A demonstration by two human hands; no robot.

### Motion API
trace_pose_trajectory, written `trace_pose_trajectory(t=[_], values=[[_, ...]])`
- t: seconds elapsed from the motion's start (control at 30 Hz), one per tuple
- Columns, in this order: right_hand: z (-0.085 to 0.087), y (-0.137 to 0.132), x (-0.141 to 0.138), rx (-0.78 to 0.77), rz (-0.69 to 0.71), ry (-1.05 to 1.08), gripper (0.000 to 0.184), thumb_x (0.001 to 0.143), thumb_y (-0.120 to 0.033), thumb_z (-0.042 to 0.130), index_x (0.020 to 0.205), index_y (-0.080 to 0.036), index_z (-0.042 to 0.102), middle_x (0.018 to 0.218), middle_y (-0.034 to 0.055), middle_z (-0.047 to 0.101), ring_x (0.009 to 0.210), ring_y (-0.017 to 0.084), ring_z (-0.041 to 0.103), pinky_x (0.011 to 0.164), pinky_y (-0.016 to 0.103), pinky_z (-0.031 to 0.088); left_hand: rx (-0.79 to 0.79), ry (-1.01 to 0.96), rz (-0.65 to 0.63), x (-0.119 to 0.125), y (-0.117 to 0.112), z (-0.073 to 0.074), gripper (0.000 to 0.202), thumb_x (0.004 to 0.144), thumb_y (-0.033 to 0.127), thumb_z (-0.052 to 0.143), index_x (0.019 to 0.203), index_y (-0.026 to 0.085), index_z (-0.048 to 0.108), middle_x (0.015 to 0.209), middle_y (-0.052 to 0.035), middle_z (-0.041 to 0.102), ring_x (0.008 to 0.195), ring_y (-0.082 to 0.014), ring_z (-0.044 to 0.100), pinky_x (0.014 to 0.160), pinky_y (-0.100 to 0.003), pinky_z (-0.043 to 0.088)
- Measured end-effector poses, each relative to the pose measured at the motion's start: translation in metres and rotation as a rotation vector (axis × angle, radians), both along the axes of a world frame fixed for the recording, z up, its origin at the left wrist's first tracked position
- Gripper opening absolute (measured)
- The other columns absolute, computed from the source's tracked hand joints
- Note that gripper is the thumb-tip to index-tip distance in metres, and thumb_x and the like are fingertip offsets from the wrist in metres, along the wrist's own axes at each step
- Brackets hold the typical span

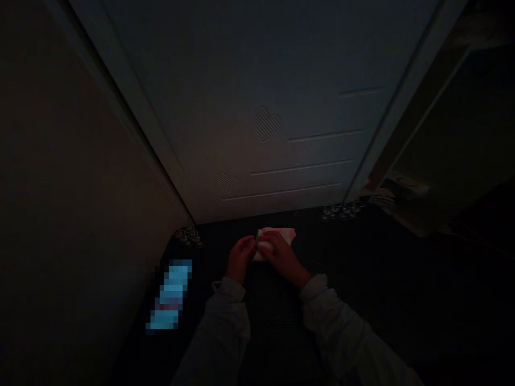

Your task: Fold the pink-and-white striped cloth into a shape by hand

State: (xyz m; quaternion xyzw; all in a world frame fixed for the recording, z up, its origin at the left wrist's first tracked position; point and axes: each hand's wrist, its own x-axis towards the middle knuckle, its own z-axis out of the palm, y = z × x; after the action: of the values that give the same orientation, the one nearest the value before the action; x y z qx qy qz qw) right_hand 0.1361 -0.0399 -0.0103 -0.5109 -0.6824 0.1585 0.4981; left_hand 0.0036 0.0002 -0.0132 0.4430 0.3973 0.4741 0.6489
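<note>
A pale pink and white piece [287,235], cloth or paper, lies on the dark tabletop by the door panel; the dim light hides which. My right hand [284,258] lies over it from the right, with its fingers curled against it. From the left, my left hand [240,260] meets it, fingers bent and pinched together. Between the fingertips of both hands is a small greyish thing [257,239], too dark to name.
Behind my hands stands a pale panel [306,64] with heart shapes and grooves. Clusters of small round shiny things sit at its left [188,235] and right [341,210] corners. A glowing, pixelated blue screen [174,295] lies at left. A box-like thing [408,184] is at right.
</note>
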Motion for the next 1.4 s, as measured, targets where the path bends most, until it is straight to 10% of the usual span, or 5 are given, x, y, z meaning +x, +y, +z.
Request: trace_pose_trajectory(t=[0.2, 0.73, 1.4], values=[[-0.001, 0.001, 0.002, -0.012, -0.152, -0.152, 0.021, 0.074, -0.03, 0.056, 0.094, -0.021, 0.06, 0.115, 0.0094, 0.047, 0.107, 0.023, 0.043, 0.092, 0.041, 0.034, 0.01, 0.007, -0.004, -0.001, 0.001, -0.002, 0.036, 0.062, 0.035, 0.066, 0.091, 0.015, 0.059, 0.074, -0.0016, 0.058, 0.059, -0.0081, 0.051, 0.056, -0.021, 0.04], [0.0, -0.003, -0.003, -0.082, -0.062, 0.076, 0.033, 0.074, -0.025, 0.055, 0.104, -0.017, 0.045, 0.104, 0.0086, 0.052, 0.097, 0.019, 0.049, 0.084, 0.035, 0.04, 0.015, 0.02, 0.04, 0.0, 0.002, -0.005, 0.036, 0.062, 0.038, 0.065, 0.089, 0.015, 0.061, 0.082, -0.0045, 0.063, 0.07, -0.0134, 0.057, 0.062, -0.024, 0.043], [-0.011, 0.001, -0.002, -0.063, -0.045, -0.165, 0.024, 0.077, -0.021, 0.048, 0.1, -0.017, 0.052, 0.098, 0.0086, 0.056, 0.094, 0.02, 0.051, 0.084, 0.037, 0.04, 0.107, 0.149, 0.001, 0.003, -0.004, 0.002, 0.032, 0.064, 0.034, 0.063, 0.091, 0.016, 0.062, 0.095, -0.0074, 0.064, 0.086, -0.0193, 0.058, 0.073, -0.028, 0.044]])
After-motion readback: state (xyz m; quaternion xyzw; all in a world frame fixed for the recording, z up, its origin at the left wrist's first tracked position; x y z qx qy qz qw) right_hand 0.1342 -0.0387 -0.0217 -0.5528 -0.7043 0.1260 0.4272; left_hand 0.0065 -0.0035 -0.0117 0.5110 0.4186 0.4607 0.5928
